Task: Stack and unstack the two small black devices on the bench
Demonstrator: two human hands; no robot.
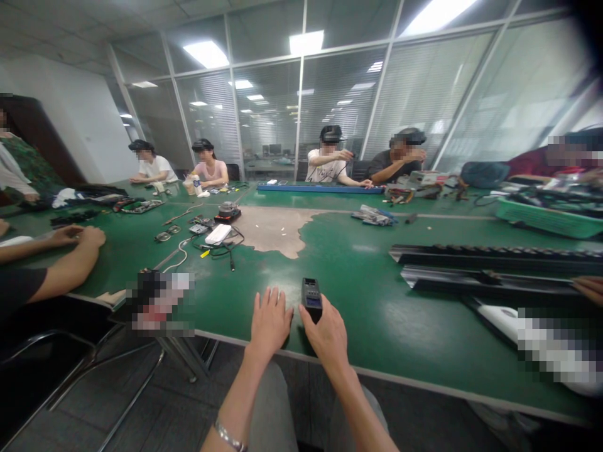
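My left hand [272, 319] lies palm down on the green tabletop near its front edge, fingers stretched out and holding nothing. Just to its right, my right hand [330, 329] has its thumb and fingers around a small black box-shaped device [311, 292]. That device has a small dark bluish screen on the face toward me and stands on or just above the table; its lower part is partly covered by my fingers. A narrow strip of green table separates the two hands.
The green table [367, 314] has a worn bare patch [271, 229]. A white box with cables [219, 234] sits left of centre. Black metal rails [471, 282] and a green basket [546, 216] are at right. Several people sit around; one person's arms [70, 260] rest at left.
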